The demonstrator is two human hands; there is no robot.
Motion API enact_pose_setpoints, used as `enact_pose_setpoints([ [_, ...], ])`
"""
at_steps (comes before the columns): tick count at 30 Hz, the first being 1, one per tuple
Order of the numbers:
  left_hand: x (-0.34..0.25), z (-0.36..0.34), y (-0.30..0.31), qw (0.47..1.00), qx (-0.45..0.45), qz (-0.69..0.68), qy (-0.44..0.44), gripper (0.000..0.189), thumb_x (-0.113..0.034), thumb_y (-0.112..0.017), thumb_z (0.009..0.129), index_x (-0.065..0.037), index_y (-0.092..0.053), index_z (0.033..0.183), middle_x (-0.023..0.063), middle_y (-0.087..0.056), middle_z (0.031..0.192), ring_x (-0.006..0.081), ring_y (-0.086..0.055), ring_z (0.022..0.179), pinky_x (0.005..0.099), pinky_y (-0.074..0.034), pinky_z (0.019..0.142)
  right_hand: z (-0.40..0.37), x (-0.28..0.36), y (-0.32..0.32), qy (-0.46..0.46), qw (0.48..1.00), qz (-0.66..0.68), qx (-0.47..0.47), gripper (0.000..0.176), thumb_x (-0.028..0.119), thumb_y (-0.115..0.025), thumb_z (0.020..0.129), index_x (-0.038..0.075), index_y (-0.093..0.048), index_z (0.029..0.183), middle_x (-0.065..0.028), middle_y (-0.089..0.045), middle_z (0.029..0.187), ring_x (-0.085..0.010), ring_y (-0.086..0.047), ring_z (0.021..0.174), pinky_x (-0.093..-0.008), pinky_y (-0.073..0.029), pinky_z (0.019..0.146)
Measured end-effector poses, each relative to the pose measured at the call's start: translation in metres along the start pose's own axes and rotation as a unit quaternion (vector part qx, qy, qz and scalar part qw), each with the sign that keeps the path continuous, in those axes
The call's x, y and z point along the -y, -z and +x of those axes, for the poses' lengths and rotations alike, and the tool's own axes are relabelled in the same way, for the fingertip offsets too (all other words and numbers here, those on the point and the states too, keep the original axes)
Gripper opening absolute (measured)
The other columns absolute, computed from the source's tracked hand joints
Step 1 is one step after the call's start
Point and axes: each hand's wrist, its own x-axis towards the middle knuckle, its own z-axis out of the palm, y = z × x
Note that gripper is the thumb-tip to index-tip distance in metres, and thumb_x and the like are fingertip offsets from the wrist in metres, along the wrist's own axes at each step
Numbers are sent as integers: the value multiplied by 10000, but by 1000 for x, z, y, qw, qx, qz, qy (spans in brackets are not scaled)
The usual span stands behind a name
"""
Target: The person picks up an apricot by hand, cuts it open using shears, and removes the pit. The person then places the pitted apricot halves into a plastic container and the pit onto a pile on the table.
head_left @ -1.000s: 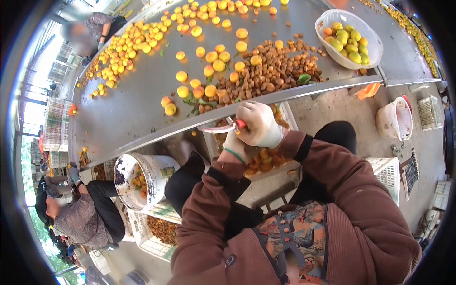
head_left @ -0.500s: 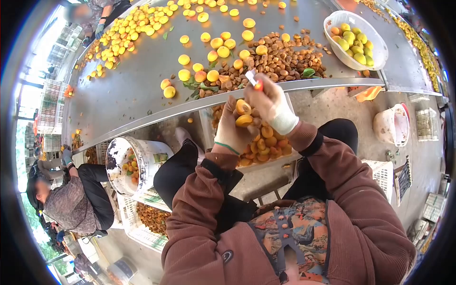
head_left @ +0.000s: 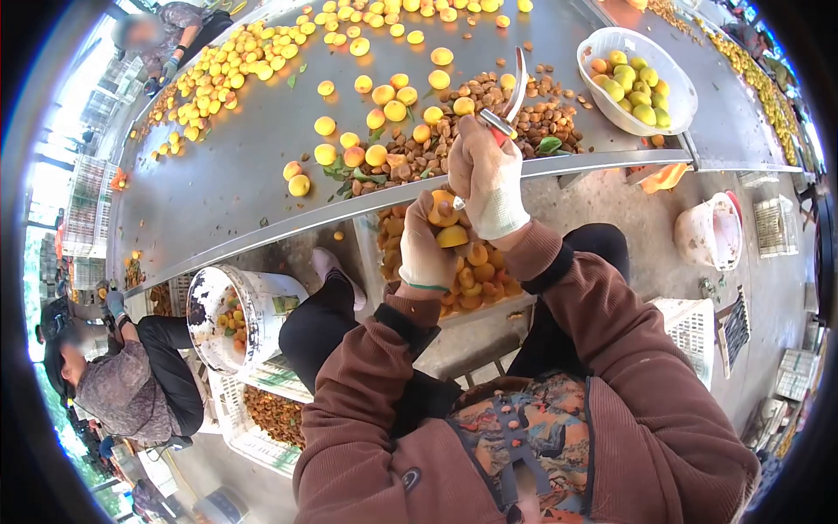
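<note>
My left hand (head_left: pixel 425 249), in a pale glove with bare fingers, is closed around a cut apricot (head_left: pixel 443 210); one half shows its cut face below the other. Right beside it, my gloved right hand (head_left: pixel 491 179) grips a knife with a red handle and a curved metal blade (head_left: pixel 521 83), the blade pointing up and away from the fruit. A small white tip sticks out under the fist, close to the apricot. Below both hands sits a crate of apricot halves (head_left: pixel 476 279). A heap of brown pits (head_left: pixel 410 157) lies on the metal table just beyond.
Whole apricots (head_left: pixel 394 111) lie scattered over the metal table (head_left: pixel 218 196). A white bowl of greenish-yellow fruit (head_left: pixel 685 83) stands right of the pits. At my left are a stained bucket (head_left: pixel 262 306) and a crate of pits (head_left: pixel 275 415). Another person (head_left: pixel 131 384) sits beyond.
My right hand has turned, so the curved blade now points upward. My left hand still holds the cut apricot. The whole view has shifted slightly.
</note>
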Motion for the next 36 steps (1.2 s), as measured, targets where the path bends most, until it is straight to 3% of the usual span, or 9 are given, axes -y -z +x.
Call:
enact_pose_setpoints([
  [11, 30, 36, 24, 914, -31, 270, -302, 345, -422, -447, 1000, -111, -595, 1013, -13, -588, 813, 119, -569, 653, 240, -418, 522, 15, 6, 5, 1, 994, 104, 14, 249, 154, -589, 906, 147, -462, 692, 63, -341, 468, -69, -282, 337, -253, -206, 340],
  [14, 16, 16, 1, 915, -16, 316, -248, 254, -220, -371, 999, -6, -463, 898, 81, -505, 838, 187, -514, 748, 273, -470, 635, 15, 7, 7, -4, 998, 68, 10, 397, 181, -525, 957, 156, -336, 609, 49, -313, 508, -71, -228, 388, -261, -165, 377],
  [17, 19, 30, 18, 834, 22, 430, -344, 340, -397, -439, 996, -97, -587, 936, 16, -580, 743, 145, -567, 601, 240, -427, 519, 7, 8, 1, 8, 1000, 22, 6, 341, 170, -534, 959, 140, -406, 644, 51, -357, 516, -63, -270, 395, -252, -187, 386],
  [20, -6, -2, -37, 987, -44, 148, -44, 324, -373, -431, 1001, -87, -577, 957, 21, -577, 753, 164, -578, 615, 266, -458, 531, 11, -3, 17, 20, 997, -6, 69, 262, 145, -536, 950, 122, -479, 694, 50, -403, 527, -60, -318, 407, -248, -213, 397],
  [23, -3, 10, -27, 996, -32, 82, -18, 314, -370, -452, 987, -74, -556, 983, 44, -580, 768, 207, -593, 631, 323, -483, 539, 16, -8, 27, 17, 989, 6, 147, 72, 146, -642, 924, 96, -612, 882, 59, -530, 682, -36, -495, 552, -199, -349, 474],
  [26, -2, 15, -17, 998, -32, 57, 25, 292, -340, -442, 988, -70, -551, 1000, 72, -589, 817, 231, -609, 682, 348, -490, 549, 17, 1, 21, 22, 997, -11, 78, 370, 199, -514, 966, 140, -403, 617, 49, -355, 514, -64, -269, 403, -253, -188, 391],
  [29, 9, 25, -2, 996, 28, 86, -26, 292, -300, -390, 1004, -62, -559, 997, 60, -565, 842, 192, -585, 709, 315, -486, 568, 26, 7, 23, -16, 994, 96, 40, 420, 203, -503, 960, 168, -285, 602, 50, -278, 507, -81, -204, 396, -267, -163, 378],
  [31, 26, 40, 9, 829, -17, 431, -355, 320, -292, -361, 1007, -48, -565, 976, 34, -530, 841, 141, -540, 723, 272, -469, 591, 27, 5, 21, -16, 994, 108, 20, 356, 167, -504, 927, 164, -338, 612, 54, -294, 490, -77, -215, 373, -264, -161, 367],
  [36, 35, 40, 6, 843, -27, 393, -366, 344, -318, -346, 1016, -59, -562, 945, 6, -505, 830, 90, -491, 733, 224, -445, 608, 25, 6, 16, -27, 995, 88, -39, 366, 193, -512, 944, 166, -332, 626, 47, -293, 505, -79, -207, 388, -267, -149, 378],
])
